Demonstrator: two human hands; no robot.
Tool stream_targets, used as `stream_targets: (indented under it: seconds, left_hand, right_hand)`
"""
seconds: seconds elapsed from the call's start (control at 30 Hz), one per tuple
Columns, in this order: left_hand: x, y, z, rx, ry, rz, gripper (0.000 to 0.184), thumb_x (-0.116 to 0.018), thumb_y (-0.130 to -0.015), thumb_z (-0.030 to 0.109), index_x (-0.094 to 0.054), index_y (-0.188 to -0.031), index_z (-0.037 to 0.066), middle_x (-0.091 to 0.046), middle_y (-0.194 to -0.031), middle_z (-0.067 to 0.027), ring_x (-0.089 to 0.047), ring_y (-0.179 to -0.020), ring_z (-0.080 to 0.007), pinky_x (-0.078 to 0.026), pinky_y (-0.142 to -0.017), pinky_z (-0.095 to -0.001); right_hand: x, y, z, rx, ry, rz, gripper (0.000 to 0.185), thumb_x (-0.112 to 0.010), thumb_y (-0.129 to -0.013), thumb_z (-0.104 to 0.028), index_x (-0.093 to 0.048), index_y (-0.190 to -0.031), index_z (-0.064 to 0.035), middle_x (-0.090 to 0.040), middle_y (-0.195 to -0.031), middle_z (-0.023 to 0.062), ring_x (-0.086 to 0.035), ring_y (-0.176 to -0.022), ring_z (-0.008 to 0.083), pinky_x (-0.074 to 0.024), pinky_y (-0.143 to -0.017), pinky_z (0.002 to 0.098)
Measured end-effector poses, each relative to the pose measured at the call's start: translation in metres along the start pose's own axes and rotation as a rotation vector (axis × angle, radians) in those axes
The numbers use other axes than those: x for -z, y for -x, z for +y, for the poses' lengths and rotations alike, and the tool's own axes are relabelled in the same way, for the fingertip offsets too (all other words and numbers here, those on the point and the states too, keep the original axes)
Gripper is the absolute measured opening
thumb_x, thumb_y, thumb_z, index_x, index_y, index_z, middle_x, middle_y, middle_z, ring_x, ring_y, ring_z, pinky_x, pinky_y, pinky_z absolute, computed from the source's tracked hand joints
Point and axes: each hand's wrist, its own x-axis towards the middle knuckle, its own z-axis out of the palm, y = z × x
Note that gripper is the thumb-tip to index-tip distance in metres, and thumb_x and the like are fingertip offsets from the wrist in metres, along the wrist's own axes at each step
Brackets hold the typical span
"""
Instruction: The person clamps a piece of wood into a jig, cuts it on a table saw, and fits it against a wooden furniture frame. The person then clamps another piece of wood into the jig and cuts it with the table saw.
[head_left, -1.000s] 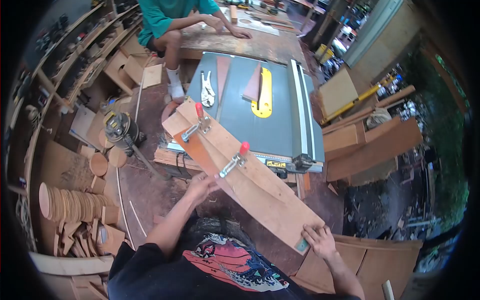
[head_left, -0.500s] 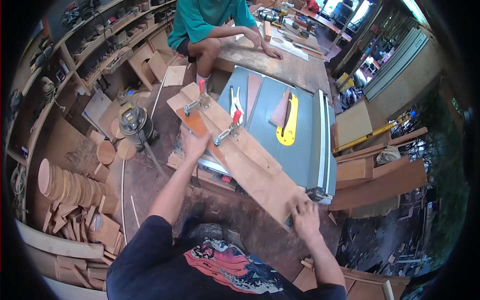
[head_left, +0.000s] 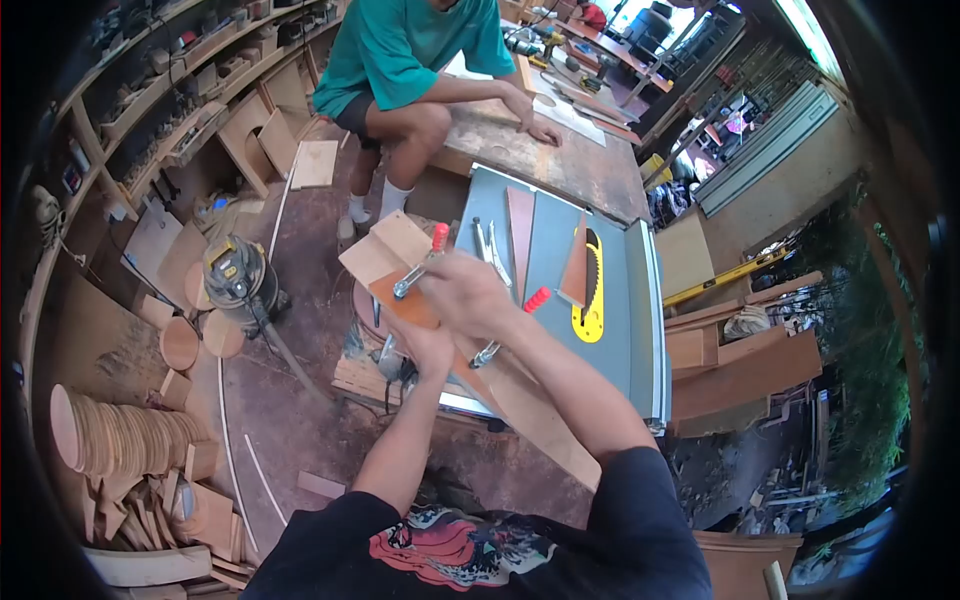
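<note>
A long wooden board (head_left: 545, 425) lies slanted over the near left side of a table saw, carrying two toggle clamps with red handles, the far one (head_left: 438, 240) and the near one (head_left: 537, 300). Beneath the clamps is an orange-brown wood strip (head_left: 415, 309). My left hand (head_left: 428, 345) is closed on the strip at the board's left edge. Over the board, beside the far clamp, my right hand (head_left: 468, 292) has its fingers curled; what they touch is hidden. The saw blade (head_left: 592, 275) stands up in a yellow insert (head_left: 590, 322), a wedge-shaped offcut (head_left: 574, 270) beside it.
Locking pliers (head_left: 490, 245) and a thin wood strip (head_left: 520, 235) rest on the grey saw table (head_left: 545, 350). A person in a teal shirt (head_left: 410, 60) sits at the workbench (head_left: 490, 135) behind. A shop vacuum (head_left: 240, 275) and stacked wooden discs (head_left: 125, 430) stand at left.
My right hand has left the board's near end and reached across to the far clamp. The board's far end has come nearer. My left hand stays at its left edge.
</note>
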Motion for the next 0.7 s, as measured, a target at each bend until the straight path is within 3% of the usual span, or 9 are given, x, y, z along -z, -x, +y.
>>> stream_targets:
  seconds: [0.1,0.17,0.27,0.33,0.4,0.5,0.53,0.63,0.7]
  left_hand:
    - [-0.003,0.000,-0.007,0.053,-0.027,-0.064,0.112,-0.083,-0.066,0.009,-0.013,-0.152,-0.007,-0.034,-0.147,-0.0308,-0.034,-0.139,-0.0463,-0.027,-0.117,-0.0511]
    - [-0.004,0.002,-0.015,0.089,-0.048,-0.059,0.114,-0.083,-0.066,0.009,-0.012,-0.153,-0.007,-0.033,-0.148,-0.0301,-0.033,-0.140,-0.0462,-0.026,-0.118,-0.0508]
    - [0.002,-0.014,-0.021,0.048,-0.033,0.078,0.113,-0.083,-0.067,0.009,-0.012,-0.153,-0.006,-0.034,-0.150,-0.0278,-0.034,-0.141,-0.0421,-0.027,-0.118,-0.0490]
    - [0.019,-0.025,-0.030,0.036,0.077,0.127,0.112,-0.082,-0.069,0.008,-0.011,-0.154,-0.006,-0.034,-0.151,-0.0265,-0.036,-0.141,-0.0387,-0.027,-0.118,-0.0479]
    - [0.046,-0.047,-0.037,0.018,0.307,0.169,0.109,-0.080,-0.072,0.006,-0.010,-0.154,-0.007,-0.034,-0.151,-0.0263,-0.038,-0.139,-0.0365,-0.027,-0.119,-0.0470]
    - [0.116,-0.053,0.044,0.047,0.037,0.198,0.099,-0.077,-0.077,0.003,-0.015,-0.153,-0.009,-0.033,-0.153,-0.0269,-0.038,-0.140,-0.0350,-0.028,-0.118,-0.0452]
    - [0.129,-0.053,0.026,-0.143,0.040,0.191,0.099,-0.080,-0.075,0.005,-0.020,-0.153,-0.009,-0.034,-0.153,-0.0274,-0.036,-0.142,-0.0342,-0.028,-0.118,-0.0438]
    - [0.154,0.004,0.097,-0.273,-0.026,-0.195,0.101,-0.081,-0.074,0.006,-0.020,-0.154,-0.007,-0.036,-0.152,-0.0277,-0.039,-0.141,-0.0357,-0.031,-0.117,-0.0433]
    - [0.152,0.059,0.130,-0.481,-0.067,-0.608,0.103,-0.081,-0.074,0.008,-0.021,-0.156,-0.003,-0.049,-0.145,-0.0244,-0.051,-0.132,-0.0327,-0.040,-0.111,-0.0404]
  right_hand:
    - [-0.032,-0.050,-0.010,0.407,0.020,-0.162,0.029,-0.063,-0.087,-0.016,-0.069,-0.111,0.0008,-0.068,-0.103,0.0206,-0.066,-0.091,0.0354,-0.0547,-0.079,0.0402]
    - [-0.038,-0.063,0.063,0.156,0.137,-0.103,0.032,-0.063,-0.089,-0.016,-0.068,-0.115,0.0002,-0.068,-0.104,0.0212,-0.065,-0.092,0.0369,-0.0541,-0.081,0.0413]
    - [-0.017,-0.069,0.055,-0.028,0.006,0.059,0.035,-0.063,-0.090,-0.017,-0.065,-0.120,0.0001,-0.067,-0.106,0.0227,-0.064,-0.095,0.0396,-0.0531,-0.084,0.0425]
    - [-0.002,-0.037,0.008,0.011,-0.054,0.240,0.036,-0.064,-0.092,-0.017,-0.063,-0.124,-0.0003,-0.066,-0.110,0.0224,-0.063,-0.096,0.0406,-0.0521,-0.086,0.0424]
    - [0.023,0.021,-0.043,-0.055,-0.041,0.162,0.040,-0.066,-0.090,-0.014,-0.062,-0.129,-0.0019,-0.066,-0.115,0.0215,-0.065,-0.101,0.0382,-0.0520,-0.089,0.0419]
    - [0.033,0.139,-0.087,-0.113,-0.048,0.204,0.040,-0.067,-0.088,-0.010,-0.062,-0.126,0.0001,-0.066,-0.119,0.0208,-0.066,-0.104,0.0368,-0.0519,-0.092,0.0419]
    - [0.038,0.175,-0.102,-0.231,-0.060,0.198,0.040,-0.068,-0.088,-0.009,-0.061,-0.126,0.0015,-0.068,-0.115,0.0198,-0.068,-0.102,0.0349,-0.0522,-0.091,0.0414]
    - [0.029,0.301,-0.125,-0.556,-0.319,0.345,0.040,-0.066,-0.092,-0.006,-0.059,-0.130,0.0027,-0.070,-0.114,0.0172,-0.069,-0.100,0.0239,-0.0531,-0.088,0.0355]
    - [0.033,0.371,-0.154,-0.878,-0.554,0.512,0.040,-0.064,-0.094,-0.006,-0.057,-0.132,0.0031,-0.071,-0.114,0.0155,-0.068,-0.097,0.0180,-0.0531,-0.086,0.0322]
